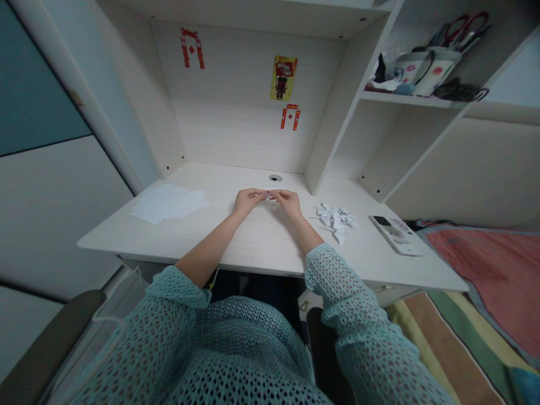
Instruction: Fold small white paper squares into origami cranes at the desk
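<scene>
Over the middle of the white desk, my left hand (250, 201) and my right hand (287, 202) meet at the fingertips. Both pinch a small piece of white paper (270, 198), mostly hidden by the fingers, so its exact shape cannot be made out. Left of my hands, loose white paper sheets (169, 203) lie overlapping and flat. To the right is a small heap of folded white paper pieces (336, 218), pointed and crumpled together.
A white phone-like object (395, 235) with a dark patch lies on the desk's (253, 247) right side. Beyond my hands is a round cable hole (275, 178). Cups (434, 70) holding red-handled scissors (466, 25) stand on the upper right shelf. Side panels enclose the desk's back.
</scene>
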Available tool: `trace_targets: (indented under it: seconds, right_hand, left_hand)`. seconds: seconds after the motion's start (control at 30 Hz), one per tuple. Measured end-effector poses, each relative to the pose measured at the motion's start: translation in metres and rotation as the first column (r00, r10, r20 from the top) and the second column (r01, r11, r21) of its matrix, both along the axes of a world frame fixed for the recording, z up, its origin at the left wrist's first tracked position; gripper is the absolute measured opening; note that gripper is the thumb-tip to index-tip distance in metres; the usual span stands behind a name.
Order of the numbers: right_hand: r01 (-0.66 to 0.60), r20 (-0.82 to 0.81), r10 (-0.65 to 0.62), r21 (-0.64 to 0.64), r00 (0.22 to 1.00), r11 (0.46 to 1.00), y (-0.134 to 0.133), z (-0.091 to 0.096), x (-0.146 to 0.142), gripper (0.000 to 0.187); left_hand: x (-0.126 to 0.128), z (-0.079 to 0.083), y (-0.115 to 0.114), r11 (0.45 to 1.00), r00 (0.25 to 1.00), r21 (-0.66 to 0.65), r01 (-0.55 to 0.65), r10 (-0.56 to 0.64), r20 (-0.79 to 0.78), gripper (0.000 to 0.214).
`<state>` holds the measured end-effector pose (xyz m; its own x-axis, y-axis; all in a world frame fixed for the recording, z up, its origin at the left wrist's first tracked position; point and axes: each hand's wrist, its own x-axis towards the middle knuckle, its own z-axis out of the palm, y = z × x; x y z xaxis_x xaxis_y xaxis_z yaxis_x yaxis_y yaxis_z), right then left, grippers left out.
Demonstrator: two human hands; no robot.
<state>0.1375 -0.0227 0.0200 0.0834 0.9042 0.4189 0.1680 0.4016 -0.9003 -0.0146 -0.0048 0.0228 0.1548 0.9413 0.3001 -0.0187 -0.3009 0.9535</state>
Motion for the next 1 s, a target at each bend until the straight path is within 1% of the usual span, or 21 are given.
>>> trace_targets:
  seconds: [0.13, 0.27, 0.4, 0.5, 0.57, 0.63, 0.83, 1.0]
  right_hand:
    - [0.019, 0.019, -0.020, 0.013, 1.000, 1.000, 0.0026, -0.0030, 0.0007, 0.035]
    - [0.042, 0.009, -0.042, 0.059, 0.999, 0.997, 0.0049, -0.0072, 0.0008, 0.030]
    - [0.078, 0.026, -0.081, 0.101, 0.996, 0.992, 0.0052, -0.0072, -0.0003, 0.028]
    - [0.110, 0.027, -0.114, 0.127, 0.993, 0.986, 0.0053, -0.0055, -0.0008, 0.029]
    - [0.117, 0.005, -0.119, 0.141, 0.993, 0.983, 0.0059, -0.0053, -0.0002, 0.029]
    - [0.116, -0.013, -0.115, 0.148, 0.993, 0.982, 0.0068, -0.0059, 0.0009, 0.029]
    - [0.140, 0.010, -0.142, 0.129, 0.990, 0.982, 0.0084, -0.0073, 0.0034, 0.032]
    - [0.152, 0.001, -0.154, 0.139, 0.988, 0.979, 0.0078, -0.0059, 0.0039, 0.033]
  left_hand:
    - [0.0006, 0.0002, 0.0002, 0.999, 1.000, -0.045, -0.004, 0.004, 0.002, 0.032]
    - [0.0012, 0.0007, -0.0006, 0.995, 0.999, -0.100, -0.031, 0.030, -0.013, 0.033]
    - [0.0047, 0.0036, -0.0043, 0.990, 0.994, -0.140, 0.020, -0.005, 0.107, 0.034]
    - [0.0076, 0.0050, -0.0064, 0.994, 0.987, -0.107, 0.009, 0.008, 0.159, 0.035]
    - [0.0083, 0.0040, -0.0060, 0.998, 0.987, -0.064, 0.002, 0.008, 0.160, 0.036]
    - [0.0076, 0.0019, -0.0041, 0.999, 0.988, -0.048, 0.010, -0.002, 0.152, 0.036]
    - [0.0034, -0.0018, 0.0011, 0.994, 0.992, -0.106, -0.021, 0.034, 0.123, 0.036]
    - [0.0029, 0.0003, 0.0002, 0.994, 0.989, -0.106, -0.024, 0.039, 0.139, 0.032]
